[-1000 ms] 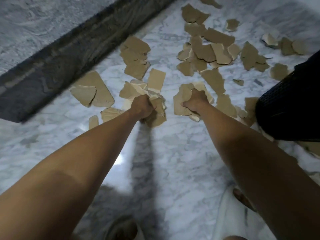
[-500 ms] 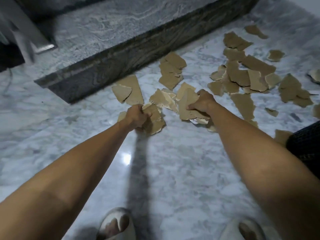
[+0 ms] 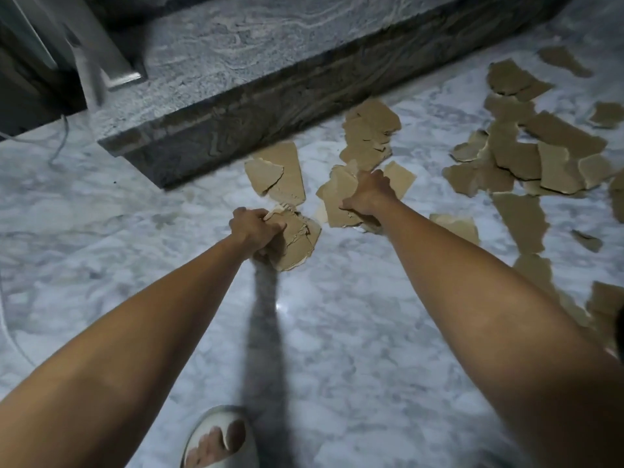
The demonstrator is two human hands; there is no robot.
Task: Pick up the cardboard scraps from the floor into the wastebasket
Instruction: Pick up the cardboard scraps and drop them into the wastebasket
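Both fists are full, the left hand (image 3: 256,228) and right hand (image 3: 368,194) each clenching scraps (image 3: 299,238), so next comes carrying them to the wastebasket (hardly in view).

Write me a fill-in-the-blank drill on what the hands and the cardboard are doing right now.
1. The left hand grips a bunch of ____ scraps.
2. The right hand also holds scraps, so the number of hands with nothing in them is ____.
3. Two loose scraps lie on the marble floor just in front of the dark stone ____.
4. At the bottom edge, a foot wears a pale ____.

Missing words: cardboard; zero; step; sandal
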